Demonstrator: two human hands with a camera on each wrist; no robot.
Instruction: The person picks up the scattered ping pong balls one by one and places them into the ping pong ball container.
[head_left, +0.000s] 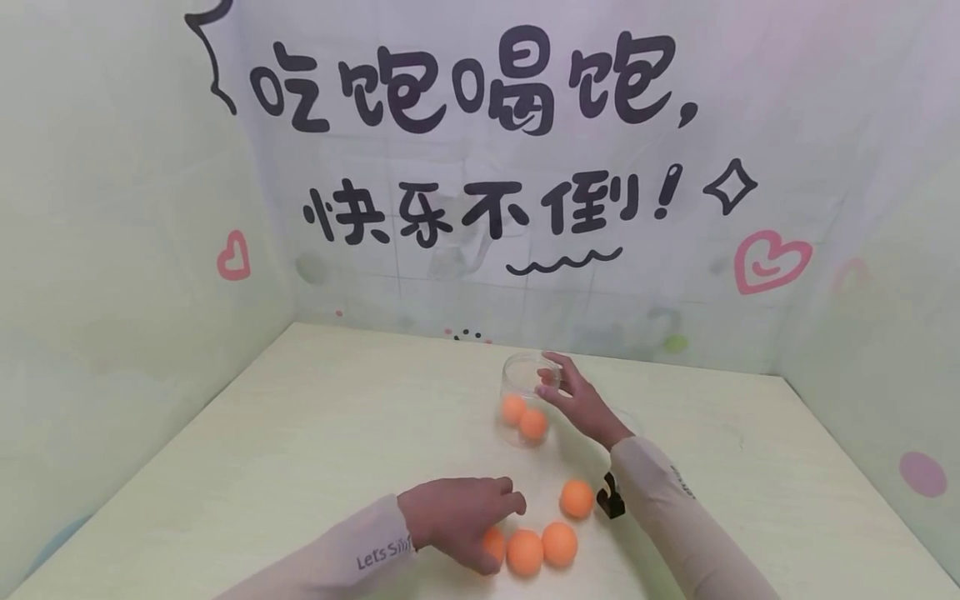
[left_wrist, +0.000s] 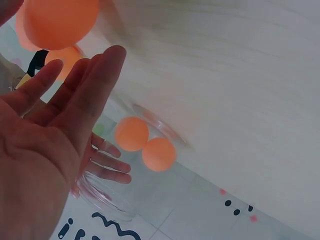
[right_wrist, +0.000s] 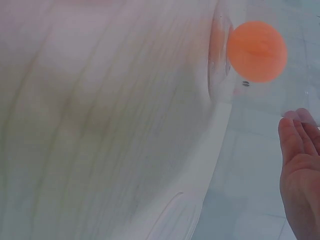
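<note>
— Left hand first: how does it sit?

— Low over the near edge of the table, fingers loosely bent above the loose orange balls, nothing gripped that I can see. One ball is partly under its fingertips; I cannot tell if they touch it. The left wrist view shows an open palm, fingers straight.

— And the right hand?

— Relaxed, fingers spread against the side of the clear jar, steadying it rather than wrapping it.

— Where is the jar from the balls?

— Farther from me and slightly right of my left hand. It stands upright, mouth up, two balls in the jar already at the bottom. Four balls lie in an arc between the forearms, so my left hand is nearer to them, my right nearer to the jar
</note>
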